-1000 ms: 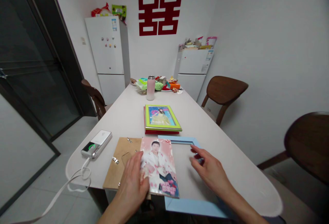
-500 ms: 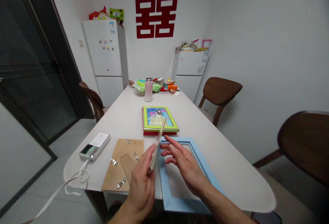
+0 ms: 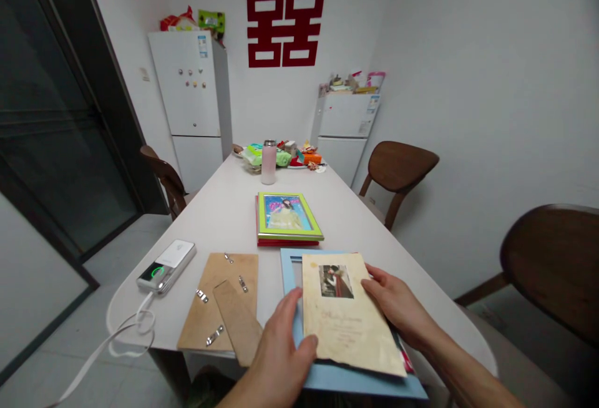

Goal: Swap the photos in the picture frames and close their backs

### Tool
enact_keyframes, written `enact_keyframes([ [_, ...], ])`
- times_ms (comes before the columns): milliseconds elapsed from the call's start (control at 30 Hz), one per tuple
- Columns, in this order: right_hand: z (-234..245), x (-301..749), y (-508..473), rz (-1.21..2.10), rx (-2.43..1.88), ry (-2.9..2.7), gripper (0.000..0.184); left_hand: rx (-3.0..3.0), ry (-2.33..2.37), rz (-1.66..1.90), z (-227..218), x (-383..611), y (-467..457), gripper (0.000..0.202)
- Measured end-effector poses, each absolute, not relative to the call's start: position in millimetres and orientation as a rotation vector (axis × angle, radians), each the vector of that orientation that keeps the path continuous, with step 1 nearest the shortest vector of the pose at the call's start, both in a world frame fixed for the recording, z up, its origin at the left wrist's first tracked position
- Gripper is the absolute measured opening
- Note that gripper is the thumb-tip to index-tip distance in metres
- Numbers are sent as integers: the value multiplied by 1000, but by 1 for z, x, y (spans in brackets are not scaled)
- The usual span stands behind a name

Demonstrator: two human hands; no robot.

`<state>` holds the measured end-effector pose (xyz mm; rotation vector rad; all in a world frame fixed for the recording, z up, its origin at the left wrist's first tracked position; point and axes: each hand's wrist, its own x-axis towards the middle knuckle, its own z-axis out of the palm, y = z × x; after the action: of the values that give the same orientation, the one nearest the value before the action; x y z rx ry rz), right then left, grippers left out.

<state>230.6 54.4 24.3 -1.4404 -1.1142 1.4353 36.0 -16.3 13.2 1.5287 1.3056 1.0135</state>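
Note:
A cream printed sheet (image 3: 349,333) with a small photo near its top lies above a light-blue picture frame (image 3: 365,382), covering most of its opening. Red and dark edges of something beneath the sheet show at its lower right. My left hand (image 3: 283,349) holds the sheet's left edge, thumb over the border and index finger along the side; the other fingers are hidden. On the right edge, my right hand (image 3: 402,308) grips the sheet with its fingers bent. Left of the frame lies a brown backing board (image 3: 201,317) with metal clips and a tan stand flap (image 3: 236,320).
A green-framed picture (image 3: 290,233) sits on a red frame beyond the blue one. A power bank (image 3: 166,267) with a white cable is at the table's left edge. Farther back stand a pink bottle (image 3: 268,165) and assorted packets (image 3: 283,158). Wooden chairs (image 3: 397,161) flank the table.
The thin sheet, seen edge-on in my left hand before, is now face-up over the blue frame. My right hand has moved right and taken its edge. The stand flap now sticks out from the board.

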Motion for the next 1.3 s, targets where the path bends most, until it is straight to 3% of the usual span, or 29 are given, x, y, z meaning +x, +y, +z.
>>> enact_keyframes([
  [200, 5, 223, 67, 1087, -1608, -1498, 47, 1972, 1279, 490, 20, 39, -25, 70],
  [367, 1, 223, 68, 345, -1800, -1962, 31, 2167, 1246, 379, 12, 40, -23, 73],
  [567, -9, 215, 57, -169, -1907, -2141, 24, 2269, 1208, 355, 6, 45, -17, 73],
  [767, -13, 220, 66, -221, -1925, -2061, 50, 2327, 1191, 388, 7, 39, -23, 73],
  [867, -4, 210, 61, -114, -1796, -2078, 41, 2368, 1241, 419, 9, 8, -33, 72],
  [1067, 22, 137, 31, 275, -1366, -2326, 33, 2279, 1929, 418, -13, -81, -42, 71],
  [1200, 24, 121, 44, 95, -1563, -2279, 40, 2406, 1965, 564, -31, -108, -41, 64],
  [1300, 12, 138, 63, 84, -1656, -2317, 31, 2480, 1930, 632, -38, -113, -40, 61],
])
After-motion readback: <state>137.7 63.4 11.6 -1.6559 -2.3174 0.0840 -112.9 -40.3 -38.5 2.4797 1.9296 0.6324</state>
